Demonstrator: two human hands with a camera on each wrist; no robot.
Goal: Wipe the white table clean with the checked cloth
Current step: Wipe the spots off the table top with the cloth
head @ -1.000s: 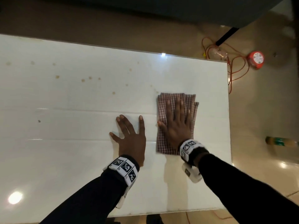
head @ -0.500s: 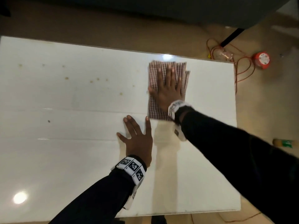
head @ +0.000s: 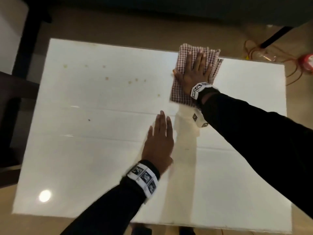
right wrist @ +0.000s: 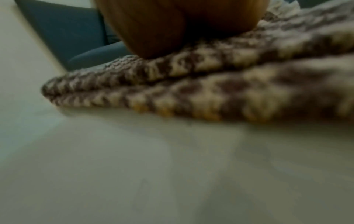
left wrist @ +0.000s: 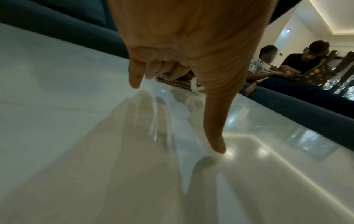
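The folded red-and-white checked cloth [head: 182, 65] lies at the far edge of the white table [head: 84, 150], its far end reaching slightly past the rim. My right hand [head: 194, 72] presses flat on it with straight, spread fingers. In the right wrist view the cloth [right wrist: 210, 84] fills the frame under the palm, blurred. My left hand [head: 159, 139] rests flat on the table's middle, fingers straight; the left wrist view shows its fingertips [left wrist: 217, 145] touching the glossy top. Several small brown spots [head: 106, 78] dot the far left part of the table.
A dark sofa [head: 169, 11] runs beyond the far edge. On the floor at the right lie an orange cable [head: 250, 48] and a red-and-white round object [head: 307, 62]. Dark furniture [head: 10, 99] stands off the left edge. Two people [left wrist: 287, 60] sit in the background.
My right hand has pushed the cloth away from me, from the table's right middle up to the far edge. The left hand stays flat on the table, its fingers now closer together.
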